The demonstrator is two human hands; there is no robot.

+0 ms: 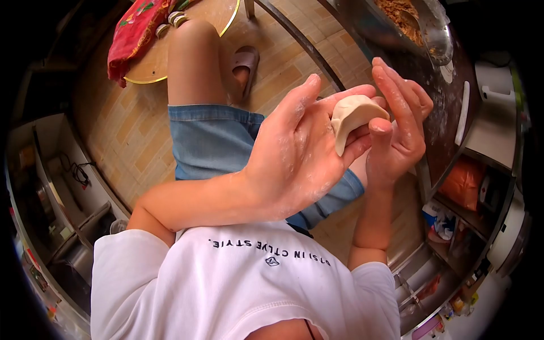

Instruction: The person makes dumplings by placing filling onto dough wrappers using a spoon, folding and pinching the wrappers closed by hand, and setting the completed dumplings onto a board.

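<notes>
A folded dough dumpling (354,112), pale and crescent-shaped, rests on the fingers of my left hand (300,144), which lies palm up with its thumb stretched out. White flour dusts both palms and fingertips. My right hand (399,122) is beside the dumpling's right end, thumb and fingers apart and slightly curved. Its thumb tip overlaps the dumpling's edge in view; whether it touches, I cannot tell. Part of the left fingers is hidden behind the dumpling and the right thumb.
At the upper right, a metal bowl (433,34) holds brown filling (399,17) on a dark floury table (436,107). A white stick (462,113) lies at its edge. Open shelves (459,215) stand right, cabinets (68,187) left. A red cloth (133,39) covers part of a round stool (147,71).
</notes>
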